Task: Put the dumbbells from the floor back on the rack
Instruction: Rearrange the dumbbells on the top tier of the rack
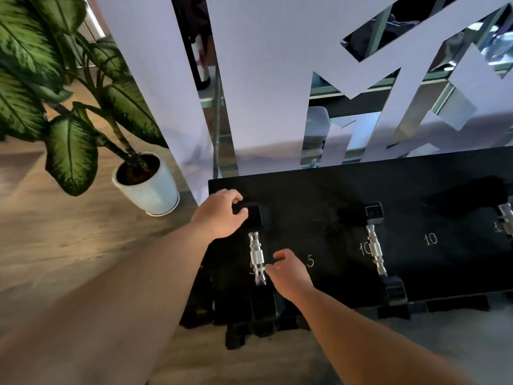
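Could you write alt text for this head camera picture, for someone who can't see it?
Seen from above, a person's left hand grips the far black end of a small dumbbell lying on a black rack marked 5 and 10, while the right hand curls beside its silver handle. Another dumbbell lies further right; a potted plant stands on the wooden floor to the left.

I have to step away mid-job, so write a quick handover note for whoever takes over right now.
Left hand: cupped over the far head of the leftmost dumbbell on the rack.
Right hand: open, fingers beside that dumbbell's chrome handle, not gripping.
Done: this dumbbell lies on the left 5 slot; another dumbbell sits on a 10 slot; a third shows at the right edge.
Left: the second 5 slot and second 10 slot look bare. No floor dumbbells are in view; check around.
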`<move>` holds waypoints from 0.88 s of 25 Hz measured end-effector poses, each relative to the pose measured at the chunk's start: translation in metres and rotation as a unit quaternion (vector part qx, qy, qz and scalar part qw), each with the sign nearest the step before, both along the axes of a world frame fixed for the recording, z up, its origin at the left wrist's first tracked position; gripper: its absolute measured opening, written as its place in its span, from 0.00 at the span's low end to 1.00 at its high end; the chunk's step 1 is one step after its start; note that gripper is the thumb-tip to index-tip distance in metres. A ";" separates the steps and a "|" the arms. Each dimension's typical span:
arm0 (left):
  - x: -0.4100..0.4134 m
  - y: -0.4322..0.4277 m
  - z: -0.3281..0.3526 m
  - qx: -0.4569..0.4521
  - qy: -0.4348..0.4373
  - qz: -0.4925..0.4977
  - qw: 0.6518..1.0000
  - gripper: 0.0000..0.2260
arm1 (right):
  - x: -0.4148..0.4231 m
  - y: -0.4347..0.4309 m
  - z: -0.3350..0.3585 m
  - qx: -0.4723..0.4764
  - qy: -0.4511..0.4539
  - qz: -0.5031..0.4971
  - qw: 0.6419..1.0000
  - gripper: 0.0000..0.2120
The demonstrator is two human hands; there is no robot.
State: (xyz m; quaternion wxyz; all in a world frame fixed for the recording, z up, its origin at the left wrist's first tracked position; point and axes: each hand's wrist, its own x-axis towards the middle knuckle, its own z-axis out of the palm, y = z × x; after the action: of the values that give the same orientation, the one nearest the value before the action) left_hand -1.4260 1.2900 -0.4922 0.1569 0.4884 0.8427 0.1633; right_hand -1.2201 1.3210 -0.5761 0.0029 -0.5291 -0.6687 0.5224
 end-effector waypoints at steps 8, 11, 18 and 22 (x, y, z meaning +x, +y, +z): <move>-0.026 -0.001 -0.031 -0.058 0.007 -0.057 0.997 0.36 | -0.032 -0.012 -0.024 -0.024 -0.003 -0.018 1.000 0.25; -0.019 0.022 -0.044 -0.055 -0.002 -0.066 0.996 0.40 | -0.040 -0.008 -0.040 -0.015 -0.013 -0.033 0.999 0.27; -0.007 0.059 -0.078 -0.112 -0.013 -0.061 0.992 0.46 | -0.065 0.014 -0.068 -0.056 -0.026 0.001 0.998 0.22; -0.010 0.056 -0.095 -0.077 0.006 -0.051 0.996 0.47 | -0.080 0.021 -0.085 -0.157 0.027 -0.085 0.984 0.10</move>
State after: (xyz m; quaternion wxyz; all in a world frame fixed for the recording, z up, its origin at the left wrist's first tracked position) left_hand -1.4364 1.3456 -0.5877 0.1968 0.5185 0.8275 0.0871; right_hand -1.3002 1.3422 -0.6613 -0.0179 -0.5636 -0.5305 0.6329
